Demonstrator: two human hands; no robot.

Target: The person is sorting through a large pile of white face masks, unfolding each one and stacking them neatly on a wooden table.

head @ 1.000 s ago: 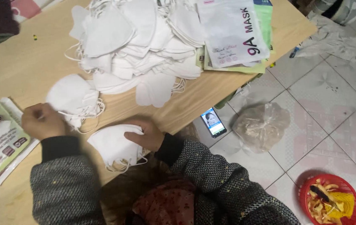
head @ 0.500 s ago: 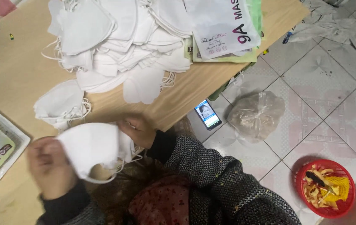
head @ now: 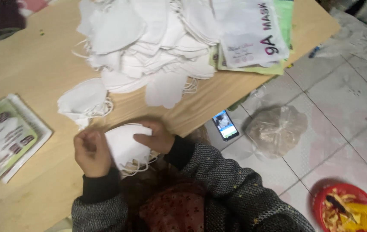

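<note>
Head view: white mask (head: 125, 146) at counter (head: 33, 73) edge, pinched between left hand (head: 92, 151) and right hand (head: 157, 136), both closed on it. Best keep ear loops untangled (they dangle below), folding flat, clear of the pile (head: 149, 47).

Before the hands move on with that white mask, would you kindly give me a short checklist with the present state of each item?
1. Both hands on the mask: ok, left hand and right hand hold it.
2. Ear loops free of tangles: cannot tell.
3. Bare table in front: ok.
4. Mask pile stable: ok, lying flat.
5. Small stack within reach: ok, just beyond the hands.
6. Phone off the table: ok, on the floor.
</note>
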